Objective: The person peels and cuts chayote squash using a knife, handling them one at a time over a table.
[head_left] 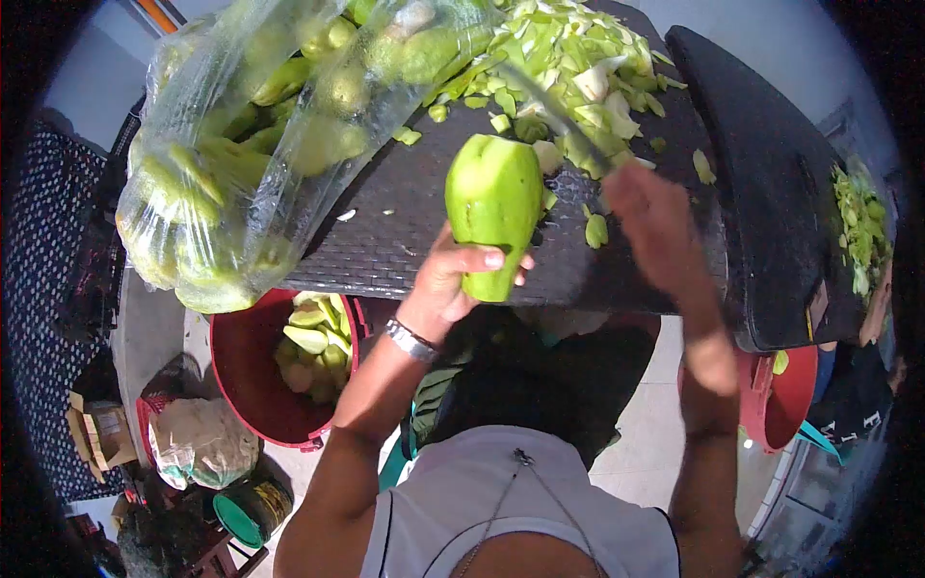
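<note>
A green vegetable (pixel 493 197), trimmed at its top end, stands upright in my left hand (pixel 458 275), whose fingers wrap round its narrow lower part. My right hand (pixel 650 217) is closed on the handle of a knife (pixel 559 116), to the right of the vegetable and apart from it. The blade, blurred, points up and left over the dark woven table (pixel 385 236). Behind the blade lies a heap of green and white peelings (pixel 568 58). Small cut pieces are scattered near the vegetable.
A clear plastic bag (pixel 222 183) of whole green vegetables fills the table's left side. Below it is a red bucket (pixel 224 371) with cut pieces. At right are a dark chair-like panel (pixel 771 183), another red bucket (pixel 795 400) and part of another person's arm (pixel 875 313).
</note>
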Action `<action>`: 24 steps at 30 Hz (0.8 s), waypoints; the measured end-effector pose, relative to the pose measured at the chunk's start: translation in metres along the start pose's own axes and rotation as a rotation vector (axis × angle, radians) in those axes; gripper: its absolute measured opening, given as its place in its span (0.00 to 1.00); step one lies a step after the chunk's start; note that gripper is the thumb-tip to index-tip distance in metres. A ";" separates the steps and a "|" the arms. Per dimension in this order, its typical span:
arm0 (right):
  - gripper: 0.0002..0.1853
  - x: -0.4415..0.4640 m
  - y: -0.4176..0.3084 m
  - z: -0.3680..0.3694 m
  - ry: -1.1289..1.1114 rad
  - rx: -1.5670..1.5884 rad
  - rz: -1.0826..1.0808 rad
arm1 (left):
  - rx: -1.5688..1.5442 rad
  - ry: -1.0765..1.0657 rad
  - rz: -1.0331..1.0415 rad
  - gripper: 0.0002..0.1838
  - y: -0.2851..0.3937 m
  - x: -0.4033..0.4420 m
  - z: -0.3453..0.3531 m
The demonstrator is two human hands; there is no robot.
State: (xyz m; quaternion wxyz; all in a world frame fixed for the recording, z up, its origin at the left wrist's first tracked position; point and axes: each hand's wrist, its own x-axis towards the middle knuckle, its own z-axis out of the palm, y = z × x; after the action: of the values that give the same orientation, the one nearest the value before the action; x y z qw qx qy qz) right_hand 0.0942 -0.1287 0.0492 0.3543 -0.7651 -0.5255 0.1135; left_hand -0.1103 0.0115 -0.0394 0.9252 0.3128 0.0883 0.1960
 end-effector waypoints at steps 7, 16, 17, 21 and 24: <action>0.29 -0.034 -0.035 0.052 0.120 -0.067 -0.252 | 0.274 0.030 0.269 0.37 -0.049 -0.002 0.011; 0.27 -0.029 -0.007 0.048 0.070 -0.060 -0.327 | 0.487 0.175 0.278 0.36 -0.067 -0.006 0.007; 0.28 -0.025 0.001 0.049 0.086 -0.028 -0.290 | 0.478 0.198 0.289 0.36 -0.064 -0.006 0.011; 0.27 -0.021 0.015 0.051 0.136 0.038 -0.192 | 0.322 0.232 0.390 0.38 -0.047 0.003 0.043; 0.27 -0.024 0.011 0.049 0.137 0.062 -0.204 | 0.196 0.264 0.314 0.38 -0.049 0.000 0.039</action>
State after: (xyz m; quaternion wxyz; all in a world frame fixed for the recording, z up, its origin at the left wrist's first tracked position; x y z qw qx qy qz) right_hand 0.0651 -0.1310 0.0020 0.4227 -0.7022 -0.5715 0.0406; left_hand -0.0843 -0.0459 -0.0385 0.8289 0.3827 0.1774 0.3674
